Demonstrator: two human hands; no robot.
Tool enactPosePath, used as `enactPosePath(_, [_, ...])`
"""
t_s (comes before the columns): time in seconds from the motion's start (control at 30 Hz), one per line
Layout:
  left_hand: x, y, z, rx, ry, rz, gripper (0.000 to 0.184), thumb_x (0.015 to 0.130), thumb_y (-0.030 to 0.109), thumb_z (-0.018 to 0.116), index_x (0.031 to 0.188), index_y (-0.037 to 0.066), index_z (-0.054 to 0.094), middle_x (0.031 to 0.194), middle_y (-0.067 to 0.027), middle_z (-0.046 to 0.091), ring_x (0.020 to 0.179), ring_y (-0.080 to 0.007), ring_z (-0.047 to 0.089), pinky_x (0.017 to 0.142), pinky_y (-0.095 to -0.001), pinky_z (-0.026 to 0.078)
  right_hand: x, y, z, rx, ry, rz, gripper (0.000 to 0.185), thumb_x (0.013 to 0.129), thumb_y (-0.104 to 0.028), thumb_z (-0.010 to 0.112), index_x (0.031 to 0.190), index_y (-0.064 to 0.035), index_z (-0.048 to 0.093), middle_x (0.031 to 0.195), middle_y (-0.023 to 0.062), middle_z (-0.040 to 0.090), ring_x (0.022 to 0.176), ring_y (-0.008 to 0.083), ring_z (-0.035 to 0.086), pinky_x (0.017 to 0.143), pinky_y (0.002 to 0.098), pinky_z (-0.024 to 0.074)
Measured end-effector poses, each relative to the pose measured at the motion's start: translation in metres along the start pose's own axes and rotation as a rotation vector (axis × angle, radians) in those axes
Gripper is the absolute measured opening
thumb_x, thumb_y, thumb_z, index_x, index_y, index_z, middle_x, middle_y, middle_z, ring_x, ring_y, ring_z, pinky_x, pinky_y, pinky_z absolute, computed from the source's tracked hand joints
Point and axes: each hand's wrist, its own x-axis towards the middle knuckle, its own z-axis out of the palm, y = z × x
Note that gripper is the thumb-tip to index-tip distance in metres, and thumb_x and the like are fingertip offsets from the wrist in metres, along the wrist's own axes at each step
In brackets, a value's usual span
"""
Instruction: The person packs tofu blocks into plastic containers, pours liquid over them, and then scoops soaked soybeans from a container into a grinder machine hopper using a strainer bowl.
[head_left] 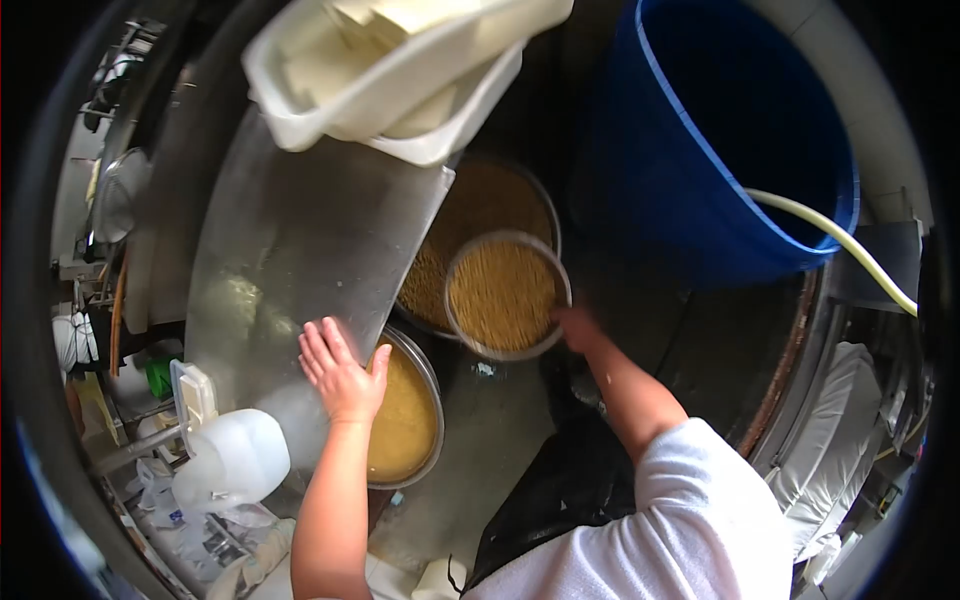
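Observation:
My right hand (578, 328) grips the rim of a round metal bowl (452, 318) filled with small yellow-brown beans or grains (503, 297), smeared by motion. Below and behind it is a larger round basin (552, 205) with more of the same beans, partly hidden by the bowl and the table. My left hand (345, 378) lies flat with fingers spread at the edge of a steel table (300, 220). Under that hand and wrist, a metal basin (437, 400) with a yellowish, cloudy content stands lower down, partly covered by my arm.
White plastic tubs (420, 140) sit stacked at the table's far end. A big blue barrel (640, 150) stands at upper right, with a pale hose (850, 240) over its rim. A translucent jug (240, 455) and plastic bags (160, 490) are at lower left.

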Motion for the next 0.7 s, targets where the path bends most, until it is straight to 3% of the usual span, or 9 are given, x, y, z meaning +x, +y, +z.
enactPosePath(0.2, [-0.071,0.005,-0.04,-0.419,-0.027,-0.164,0.095,0.092,0.047,0.073,0.16,-0.002,0.028,0.164,-0.029,0.027,0.151,-0.0477,0.027,0.125,-0.0533,0.024,-0.242,0.0,-0.05,0.007,-0.316,0.007,0.06,0.068,0.011,0.058,0.127,0.0005,0.063,0.109,0.0128,0.07,0.1,0.0293,0.067,0.085,0.0437,0.0563])
enactPosePath(0.27, [-0.151,0.015,-0.033,-0.557,0.245,-0.101,0.078,0.095,0.04,0.071,0.153,-0.004,0.04,0.152,-0.0291,0.045,0.138,-0.0425,0.048,0.115,-0.0489,0.04,-0.301,0.016,-0.061,-0.085,-0.356,0.102,0.058,0.069,0.011,0.058,0.125,-0.0012,0.064,0.106,0.0121,0.07,0.096,0.0288,0.068,0.08,0.0435,0.0582])
enactPosePath(0.33, [-0.253,0.03,-0.099,-0.854,-0.08,-0.29,0.059,0.099,0.034,0.068,0.141,-0.004,0.053,0.128,-0.0278,0.063,0.114,-0.0381,0.065,0.097,-0.0465,0.053,-0.341,0.049,-0.066,-0.163,-0.464,0.107,0.057,0.075,0.009,0.058,0.13,-0.0055,0.06,0.103,0.0115,0.069,0.083,0.0271,0.069,0.066,0.0416,0.0593])
enactPosePath(0.4, [-0.387,0.03,-0.09,-0.759,0.242,-0.133,0.034,0.099,0.028,0.067,0.12,0.002,0.068,0.1,-0.021,0.071,0.09,-0.0386,0.07,0.077,-0.0483,0.057,-0.393,0.065,-0.057,-0.179,-0.492,0.125,0.056,0.076,0.01,0.057,0.13,-0.0062,0.06,0.104,0.0121,0.069,0.084,0.0275,0.069,0.069,0.0434,0.0607])
enactPosePath(0.47, [-0.525,0.029,-0.103,-0.786,0.296,-0.352,0.015,0.096,0.024,0.069,0.096,0.009,0.072,0.09,-0.0145,0.071,0.082,-0.0393,0.068,0.071,-0.0482,0.056,-0.432,0.086,-0.043,-0.303,-0.555,0.111,0.057,0.077,0.01,0.057,0.131,-0.0073,0.059,0.103,0.0123,0.068,0.085,0.0277,0.069,0.072,0.0453,0.0616])
enactPosePath(0.57, [-0.745,0.006,-0.087,-0.589,0.316,-0.868,0.03,0.096,0.027,0.069,0.076,0.006,0.062,0.065,-0.0187,0.06,0.059,-0.0428,0.058,0.056,-0.0508,0.046,-0.476,0.127,-0.014,-0.371,-0.647,0.107,0.056,0.077,0.01,0.057,0.13,-0.0074,0.06,0.102,0.0114,0.067,0.087,0.0282,0.069,0.073,0.0454,0.0614])
enactPosePath(0.6, [-0.819,-0.003,-0.095,-0.579,0.21,-1.058,0.026,0.099,0.026,0.066,0.086,0.003,0.069,0.076,-0.02,0.065,0.074,-0.0382,0.066,0.068,-0.0475,0.052,-0.492,0.137,0.0,-0.438,-0.672,0.084,0.056,0.077,0.011,0.057,0.13,-0.0071,0.06,0.102,0.0113,0.067,0.088,0.0286,0.069,0.074,0.0458,0.0613])
enactPosePath(0.63, [-0.879,-0.004,-0.133,-0.439,0.018,-1.133,0.046,0.105,0.039,0.054,0.104,-0.004,0.071,0.089,-0.0202,0.069,0.072,-0.0375,0.064,0.066,-0.0488,0.05,-0.506,0.145,0.017,-0.513,-0.71,0.062,0.057,0.076,0.011,0.056,0.13,-0.0068,0.06,0.103,0.0111,0.066,0.089,0.029,0.069,0.075,0.0462,0.0613])
enactPosePath(0.7, [-1.012,0.0,-0.134,-0.268,0.197,-1.377,0.039,0.103,0.038,0.058,0.115,0.003,0.073,0.101,-0.0262,0.072,0.09,-0.0437,0.067,0.086,-0.0535,0.05,-0.543,0.175,0.047,-0.554,-0.778,0.077,0.056,0.077,0.011,0.056,0.13,-0.0061,0.059,0.103,0.0117,0.066,0.088,0.03,0.069,0.075,0.0473,0.0613])
